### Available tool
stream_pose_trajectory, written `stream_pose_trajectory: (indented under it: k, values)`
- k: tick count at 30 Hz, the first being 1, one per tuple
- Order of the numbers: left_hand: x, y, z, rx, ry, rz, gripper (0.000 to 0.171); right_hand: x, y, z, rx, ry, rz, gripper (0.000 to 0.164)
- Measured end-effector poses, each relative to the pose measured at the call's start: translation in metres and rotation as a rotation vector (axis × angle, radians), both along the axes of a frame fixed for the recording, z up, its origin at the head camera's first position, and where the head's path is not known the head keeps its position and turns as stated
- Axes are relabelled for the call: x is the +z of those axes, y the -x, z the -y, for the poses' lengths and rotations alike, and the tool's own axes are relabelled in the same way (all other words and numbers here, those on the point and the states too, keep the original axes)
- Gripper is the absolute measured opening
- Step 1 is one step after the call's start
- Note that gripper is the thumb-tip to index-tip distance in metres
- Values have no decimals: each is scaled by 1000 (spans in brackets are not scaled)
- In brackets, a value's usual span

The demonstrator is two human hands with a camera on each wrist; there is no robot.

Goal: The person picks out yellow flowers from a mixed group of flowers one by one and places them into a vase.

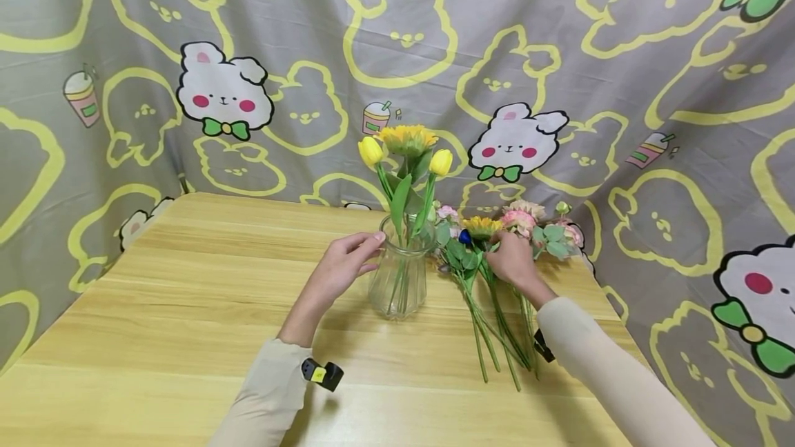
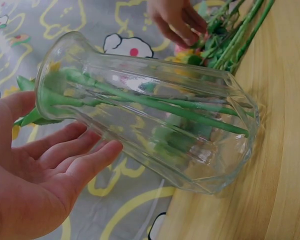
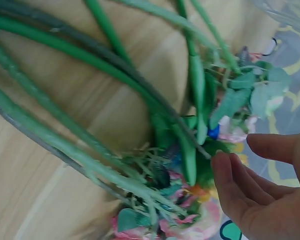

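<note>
A clear glass vase (image 1: pixel 397 290) stands upright on the table, holding a yellow sunflower (image 1: pixel 407 141) and two yellow tulips, one at the left (image 1: pixel 370 150). My left hand (image 1: pixel 338 264) is at the vase's neck from the left; its fingers are loosely extended along the glass in the left wrist view. To the right of the vase, my right hand (image 1: pixel 514 261) reaches over a pile of loose flowers, close to a lying sunflower (image 1: pixel 481 227). In the right wrist view its thumb and fingers (image 3: pixel 230 182) are apart, fingertips right by the sunflower's green leaves.
Pink flowers (image 1: pixel 520 219) and a blue bud (image 1: pixel 464 237) lie among the pile, with green stems (image 1: pixel 487 343) pointing toward the front of the wooden table (image 1: pixel 205 309). A grey patterned curtain (image 1: pixel 298 33) hangs behind and along the sides.
</note>
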State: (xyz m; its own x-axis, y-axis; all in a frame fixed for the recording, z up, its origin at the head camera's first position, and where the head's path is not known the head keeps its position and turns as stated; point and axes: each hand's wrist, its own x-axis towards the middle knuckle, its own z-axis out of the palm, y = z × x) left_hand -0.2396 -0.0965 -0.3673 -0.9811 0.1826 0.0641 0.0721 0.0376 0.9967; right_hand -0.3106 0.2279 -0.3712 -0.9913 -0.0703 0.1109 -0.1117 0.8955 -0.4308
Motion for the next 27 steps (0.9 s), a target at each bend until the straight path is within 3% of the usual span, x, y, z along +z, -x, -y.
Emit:
stream_pose_trajectory:
  k: [8,14,24,27]
  values:
    - [1,-1,-1,3,5,0,55,-22,4,-3,-15,-106,-35,39]
    - [1,-1,-1,3,4,-4,56,-32,8,-4,-26,-139,-10,43]
    - [0,0,-1,2,-1,-4,56,-35,11,-2,-20,-156,16,5]
    - [0,0,-1,3,-1,-3,56,-35,11,-1,-15,-166,18,5]
